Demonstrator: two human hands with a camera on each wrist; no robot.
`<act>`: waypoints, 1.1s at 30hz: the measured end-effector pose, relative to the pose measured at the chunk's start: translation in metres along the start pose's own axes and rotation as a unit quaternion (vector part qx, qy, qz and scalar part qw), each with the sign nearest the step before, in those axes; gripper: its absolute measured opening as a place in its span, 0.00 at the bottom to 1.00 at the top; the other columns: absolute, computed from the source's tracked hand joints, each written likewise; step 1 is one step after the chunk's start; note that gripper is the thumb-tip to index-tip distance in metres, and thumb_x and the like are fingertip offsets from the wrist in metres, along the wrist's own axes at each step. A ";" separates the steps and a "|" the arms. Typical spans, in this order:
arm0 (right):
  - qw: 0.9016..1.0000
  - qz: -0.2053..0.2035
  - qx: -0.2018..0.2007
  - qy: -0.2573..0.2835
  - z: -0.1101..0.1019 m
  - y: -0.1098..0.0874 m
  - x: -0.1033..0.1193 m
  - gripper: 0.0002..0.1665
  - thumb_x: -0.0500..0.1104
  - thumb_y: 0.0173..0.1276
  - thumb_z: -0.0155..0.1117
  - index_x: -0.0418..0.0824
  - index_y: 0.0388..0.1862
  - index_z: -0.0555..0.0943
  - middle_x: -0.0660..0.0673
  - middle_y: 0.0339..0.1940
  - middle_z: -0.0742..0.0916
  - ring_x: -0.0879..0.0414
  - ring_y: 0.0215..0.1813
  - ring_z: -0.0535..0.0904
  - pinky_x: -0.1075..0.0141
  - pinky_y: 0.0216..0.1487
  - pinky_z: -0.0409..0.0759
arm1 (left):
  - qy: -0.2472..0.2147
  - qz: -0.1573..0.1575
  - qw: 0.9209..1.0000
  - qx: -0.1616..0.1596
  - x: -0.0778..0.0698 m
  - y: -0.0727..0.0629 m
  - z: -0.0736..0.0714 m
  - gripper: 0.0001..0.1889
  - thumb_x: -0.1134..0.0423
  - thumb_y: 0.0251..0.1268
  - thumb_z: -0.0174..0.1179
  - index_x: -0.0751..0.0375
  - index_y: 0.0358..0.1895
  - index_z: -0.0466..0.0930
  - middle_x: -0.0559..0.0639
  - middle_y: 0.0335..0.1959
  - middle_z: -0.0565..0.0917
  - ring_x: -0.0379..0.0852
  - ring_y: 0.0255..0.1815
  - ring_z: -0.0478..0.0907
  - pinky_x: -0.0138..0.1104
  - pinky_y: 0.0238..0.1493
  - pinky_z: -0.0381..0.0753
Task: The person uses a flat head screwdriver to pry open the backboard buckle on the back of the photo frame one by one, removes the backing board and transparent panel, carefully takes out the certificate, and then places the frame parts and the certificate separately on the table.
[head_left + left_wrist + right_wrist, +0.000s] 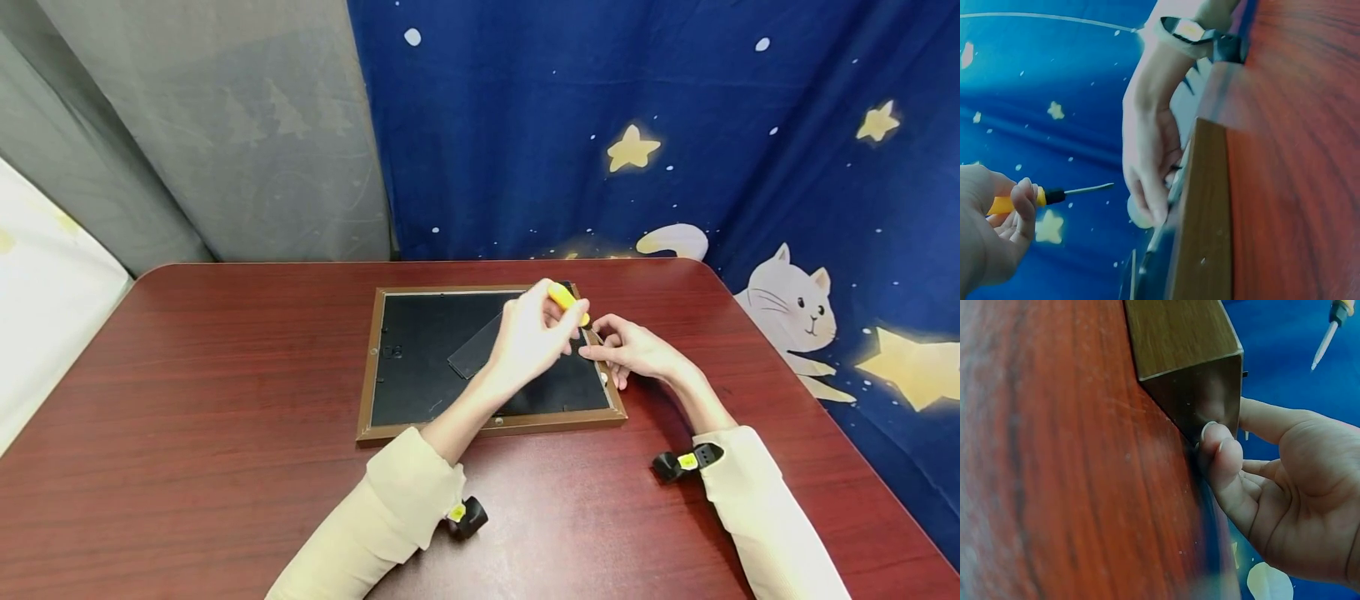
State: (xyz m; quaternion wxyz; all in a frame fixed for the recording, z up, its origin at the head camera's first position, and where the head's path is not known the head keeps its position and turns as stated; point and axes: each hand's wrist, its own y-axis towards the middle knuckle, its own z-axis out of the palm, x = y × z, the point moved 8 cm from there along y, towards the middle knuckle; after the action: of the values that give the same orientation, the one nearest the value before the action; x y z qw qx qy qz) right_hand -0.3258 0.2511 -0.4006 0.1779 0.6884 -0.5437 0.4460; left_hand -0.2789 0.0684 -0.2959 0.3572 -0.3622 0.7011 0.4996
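A picture frame (pixel 427 430) lies face down on the table, its brown wooden rim around a black backing board (pixel 416 379). My left hand (pixel 525 337) grips a small screwdriver (pixel 561 298) by its yellow handle above the frame's right part. In the left wrist view the screwdriver's metal shaft (pixel 1088 188) points toward the right hand, with its tip in the air. At the right rim, my right hand (pixel 636 348) holds the frame's edge, thumb over the back and curled fingers (pixel 1225 459) against the outer side. A clear rectangular sheet (pixel 472 354) lies on the backing, partly hidden by the left hand.
The reddish-brown wooden table (pixel 187 400) extends around the frame. Behind it hang a grey curtain (pixel 247 125) and a blue curtain (pixel 510 125) with stars and a cat. Each wrist wears a black camera (pixel 468 518) on a strap.
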 end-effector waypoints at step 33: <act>1.000 0.004 -0.002 0.008 0.000 -0.003 0.000 0.34 0.46 0.69 0.71 0.31 0.62 0.65 0.42 0.22 0.79 0.55 0.14 0.77 0.63 0.20 0.81 | -0.046 -0.167 0.984 -0.029 0.063 -0.002 -0.049 0.12 0.60 0.72 0.63 0.67 0.44 0.77 0.55 0.26 0.86 0.62 0.28 0.85 0.28 0.27 0.83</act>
State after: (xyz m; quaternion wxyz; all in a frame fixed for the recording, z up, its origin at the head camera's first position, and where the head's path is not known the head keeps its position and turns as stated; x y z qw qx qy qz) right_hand -0.3235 0.2524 -0.4001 0.1821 0.6824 -0.5460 0.4506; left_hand -0.3148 0.0114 -0.3394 0.4572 -0.4612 0.5988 0.4687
